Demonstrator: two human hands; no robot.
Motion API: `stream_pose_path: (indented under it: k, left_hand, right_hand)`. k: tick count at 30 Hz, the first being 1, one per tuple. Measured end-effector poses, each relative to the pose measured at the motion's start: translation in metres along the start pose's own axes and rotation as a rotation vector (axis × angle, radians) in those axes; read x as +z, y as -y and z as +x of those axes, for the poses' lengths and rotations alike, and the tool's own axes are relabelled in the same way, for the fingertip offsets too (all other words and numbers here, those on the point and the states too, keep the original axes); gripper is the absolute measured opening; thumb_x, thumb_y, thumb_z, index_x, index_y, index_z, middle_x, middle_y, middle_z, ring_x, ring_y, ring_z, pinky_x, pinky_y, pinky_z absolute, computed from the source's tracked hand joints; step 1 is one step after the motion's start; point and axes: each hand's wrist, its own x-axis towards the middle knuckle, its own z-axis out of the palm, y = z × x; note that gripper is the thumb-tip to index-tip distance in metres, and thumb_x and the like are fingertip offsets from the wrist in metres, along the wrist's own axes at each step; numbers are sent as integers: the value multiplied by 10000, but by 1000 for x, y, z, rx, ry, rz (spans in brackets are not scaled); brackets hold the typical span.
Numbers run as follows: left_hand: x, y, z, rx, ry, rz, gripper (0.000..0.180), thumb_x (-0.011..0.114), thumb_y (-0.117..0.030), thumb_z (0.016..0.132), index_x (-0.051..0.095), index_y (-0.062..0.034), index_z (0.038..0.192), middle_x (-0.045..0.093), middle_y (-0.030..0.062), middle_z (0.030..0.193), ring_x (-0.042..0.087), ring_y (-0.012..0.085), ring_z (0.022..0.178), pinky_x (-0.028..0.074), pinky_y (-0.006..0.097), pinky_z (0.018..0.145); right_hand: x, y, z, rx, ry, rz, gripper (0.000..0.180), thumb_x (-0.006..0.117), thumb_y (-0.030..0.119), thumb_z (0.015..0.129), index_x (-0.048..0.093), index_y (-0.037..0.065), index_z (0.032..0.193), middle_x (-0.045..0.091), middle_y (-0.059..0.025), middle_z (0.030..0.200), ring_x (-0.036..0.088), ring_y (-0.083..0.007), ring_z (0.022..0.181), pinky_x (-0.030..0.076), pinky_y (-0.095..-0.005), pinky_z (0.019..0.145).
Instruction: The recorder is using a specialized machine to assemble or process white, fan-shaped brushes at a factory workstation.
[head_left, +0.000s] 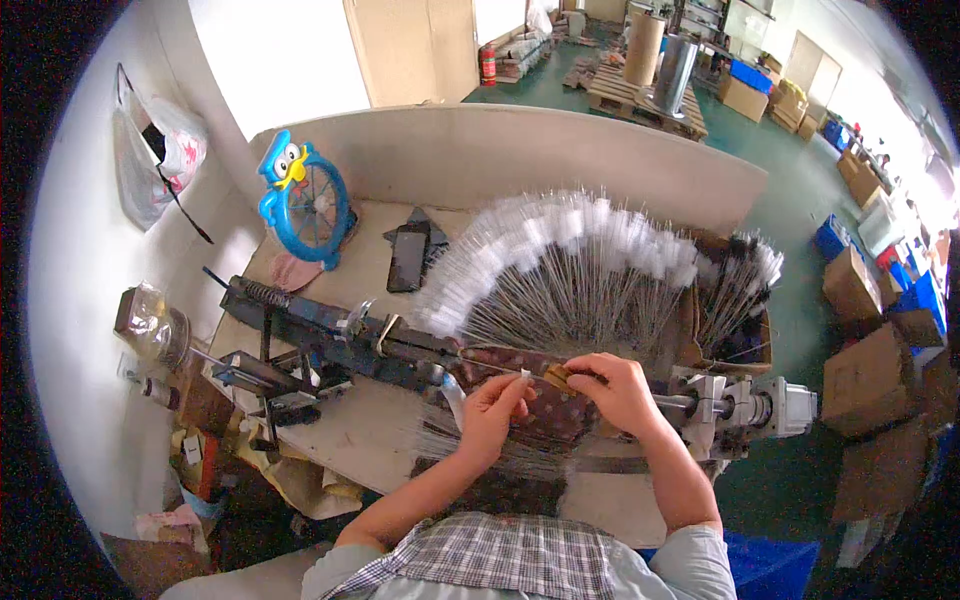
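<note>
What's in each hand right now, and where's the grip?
Left hand pinches a thin wire near its white-tipped end. Right hand pinches a small brown piece at its edge; what it is cannot be told.

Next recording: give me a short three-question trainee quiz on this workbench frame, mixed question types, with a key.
1. True or false: the left hand and right hand are both raised well clear of the long dark machine.
2. Multiple choice: what stands fanned out behind the hands? A) thin wires with white tips B) paint brushes C) screwdrivers
3. Fill in: beside the black phone, at the bench's left, stands a small ____ fan with a cartoon bird on top.

Key: 1 false, both hands are down at the machine, pinching small pieces together. 2 A. 3 blue.
</note>
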Motion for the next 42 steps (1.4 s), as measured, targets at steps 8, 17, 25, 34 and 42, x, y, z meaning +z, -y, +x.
stream_pose_path:
  k: [8, 17, 25, 34, 42]
  left_hand:
    - [-9, -4, 1, -36, -39, -42, 177, 574, -183, 884, 619, -26, 952, 600, 15, 761, 486, 60, 611, 409, 211, 580]
    - [-17, -30, -2, -161, -191, -260, 176, 571, -216, 888, 594, -42, 902, 588, 19, 714, 487, 62, 547, 397, 201, 517]
    - [-24, -29, -3, -133, -137, -119, 300, 507, -317, 923, 588, -30, 882, 578, 28, 681, 548, 106, 589, 440, 222, 524]
    - [-14, -32, 0, -194, -279, -533, 355, 395, -391, 951, 525, -61, 955, 588, 54, 871, 574, 166, 862, 428, 318, 810]
    - [-15, -16, 2, -54, -215, -527, 190, 501, -237, 890, 540, -57, 938, 576, 27, 891, 555, 155, 841, 449, 309, 794]
  right_hand:
    - [-2, 5, -7, -335, 18, -306, 179, 698, 116, 689, 667, 82, 862, 629, -65, 781, 584, -256, 741, 468, -352, 688]
    - [60, 24, 49, -374, -228, -561, 144, 646, 186, 753, 652, 68, 835, 631, -59, 775, 584, -241, 752, 470, -360, 690]
    - [62, 23, 52, -161, 19, -252, 224, 614, 266, 785, 673, 66, 865, 652, -94, 847, 603, -282, 818, 486, -369, 723]
    - [69, 35, 40, -329, -163, -289, 249, 706, 201, 689, 670, 52, 884, 640, -68, 819, 594, -236, 773, 479, -339, 697]
    - [83, 27, 33, -353, -301, -408, 293, 677, 256, 698, 644, 116, 953, 614, -9, 903, 565, -210, 870, 443, -347, 734]
